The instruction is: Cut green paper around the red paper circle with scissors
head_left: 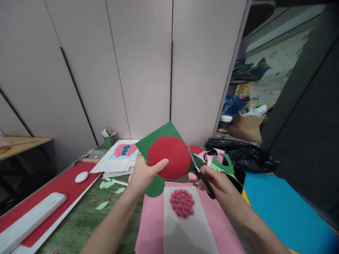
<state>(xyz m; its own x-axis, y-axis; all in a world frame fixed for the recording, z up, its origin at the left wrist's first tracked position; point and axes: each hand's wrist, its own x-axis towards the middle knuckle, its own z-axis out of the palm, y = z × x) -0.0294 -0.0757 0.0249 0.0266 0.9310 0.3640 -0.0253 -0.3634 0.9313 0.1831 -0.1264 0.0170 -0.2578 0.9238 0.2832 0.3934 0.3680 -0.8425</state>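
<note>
In my left hand (pixel 144 173) are a red paper circle (pixel 169 158) and a sheet of green paper (pixel 169 129) behind it, the thumb pressed on the red face. My right hand (pixel 215 181) grips black-handled scissors (pixel 196 164), whose blades lie along the right edge of the circle, across the green sheet. Just below the left hand shows a round green paper piece (pixel 155 186). Beneath both hands, a white sheet (pixel 186 231) bearing a cluster of dark pink swirled rosettes (pixel 182 203) lies on pink paper (pixel 150 225).
Left, red paper (pixel 87 169) carries a white mouse-shaped item (pixel 82 177) and a long white device (pixel 37 218). Pale green leaf cutouts (pixel 102 205) lie nearby. Behind are stacked white sheets (pixel 106 160). Blue paper (pixel 286 211), green scraps (pixel 225 164) and a black plastic bag (pixel 241 153) occupy the right.
</note>
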